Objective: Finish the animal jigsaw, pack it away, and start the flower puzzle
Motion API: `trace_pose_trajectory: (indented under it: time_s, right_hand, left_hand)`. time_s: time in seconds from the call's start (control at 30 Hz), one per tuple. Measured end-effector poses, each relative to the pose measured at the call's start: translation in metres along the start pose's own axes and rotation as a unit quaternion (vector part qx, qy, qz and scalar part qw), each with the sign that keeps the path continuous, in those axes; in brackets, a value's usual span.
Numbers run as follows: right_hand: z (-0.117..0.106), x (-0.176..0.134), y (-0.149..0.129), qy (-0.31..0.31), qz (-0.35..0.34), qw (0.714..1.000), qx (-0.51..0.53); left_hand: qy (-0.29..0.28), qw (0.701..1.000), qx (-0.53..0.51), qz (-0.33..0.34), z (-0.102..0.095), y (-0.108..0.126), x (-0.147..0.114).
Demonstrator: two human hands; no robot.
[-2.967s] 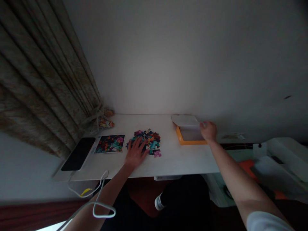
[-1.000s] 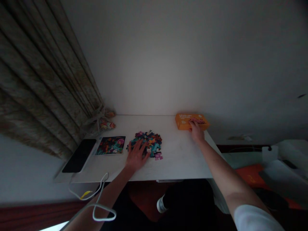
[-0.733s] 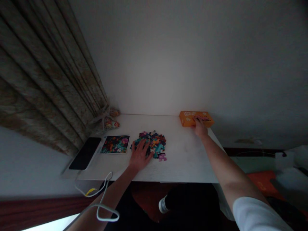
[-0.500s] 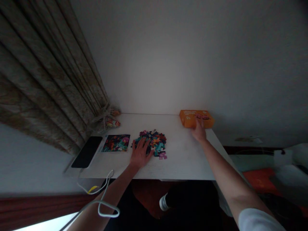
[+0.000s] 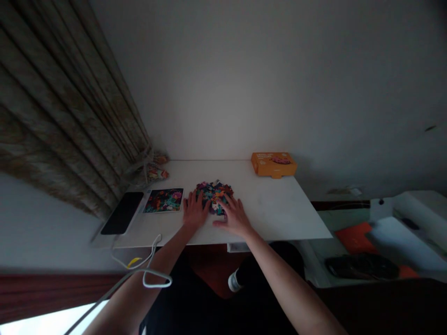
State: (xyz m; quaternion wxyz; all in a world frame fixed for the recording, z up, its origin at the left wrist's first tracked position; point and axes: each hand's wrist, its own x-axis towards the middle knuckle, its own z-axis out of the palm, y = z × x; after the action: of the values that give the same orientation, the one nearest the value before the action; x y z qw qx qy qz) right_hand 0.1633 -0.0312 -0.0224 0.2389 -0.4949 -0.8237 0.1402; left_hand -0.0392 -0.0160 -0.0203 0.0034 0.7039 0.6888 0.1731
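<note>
A heap of colourful jigsaw puzzle pieces (image 5: 214,190) lies on the white table (image 5: 272,209). My left hand (image 5: 195,211) rests against the heap's left side, fingers spread. From the right, my right hand (image 5: 234,216) touches the near right edge of the heap, its fingers apart too. Some pieces are hidden beneath the fingers. Left of the heap lies a flat picture card (image 5: 163,200) with a bright, dark-ground design. An orange box (image 5: 274,164) stands at the back right of the table, untouched.
A black phone (image 5: 123,213) lies at the table's left end, with a white cable (image 5: 153,256) hanging in front of my left arm. A clear plastic bag (image 5: 153,172) sits by the curtain (image 5: 70,93). The wall (image 5: 226,93) bounds the table's back edge.
My right hand has left the orange box and come over to the puzzle pieces. My left hand stays at the heap, which looks more compact. The camera view has shifted slightly.
</note>
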Motion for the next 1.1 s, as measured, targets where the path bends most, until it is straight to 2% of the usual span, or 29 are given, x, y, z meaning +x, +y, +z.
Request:
trace_pose_trajectory:
  time_s: [0.1, 0.27, 0.43, 0.8, 0.93, 1.1]
  right_hand:
    - [0.001, 0.008, 0.001, 0.004, 0.007, 1.0, -0.017]
    - [0.005, 0.02, 0.026, 0.058, 0.036, 0.998, -0.006]
    - [0.007, 0.037, 0.043, 0.057, 0.075, 0.995, -0.022]
    - [0.003, 0.102, 0.072, 0.058, 0.088, 0.994, -0.039]
    - [0.005, 0.128, 0.095, 0.089, 0.09, 0.992, -0.022]
    - [0.002, 0.153, 0.118, 0.079, 0.102, 0.991, 0.019]
  left_hand:
    - [-0.004, 1.0, 0.0, 0.028, 0.002, -0.002, 0.004]
    - [-0.022, 0.997, 0.0, 0.077, 0.001, -0.003, 0.008]
    - [-0.007, 1.0, -0.009, 0.017, 0.008, 0.0, 0.022]
    - [0.022, 0.998, -0.037, -0.037, 0.027, 0.027, 0.09]
    - [0.045, 0.997, -0.049, -0.045, 0.038, 0.027, 0.118]
    - [0.057, 0.994, -0.08, -0.037, 0.049, 0.02, 0.146]
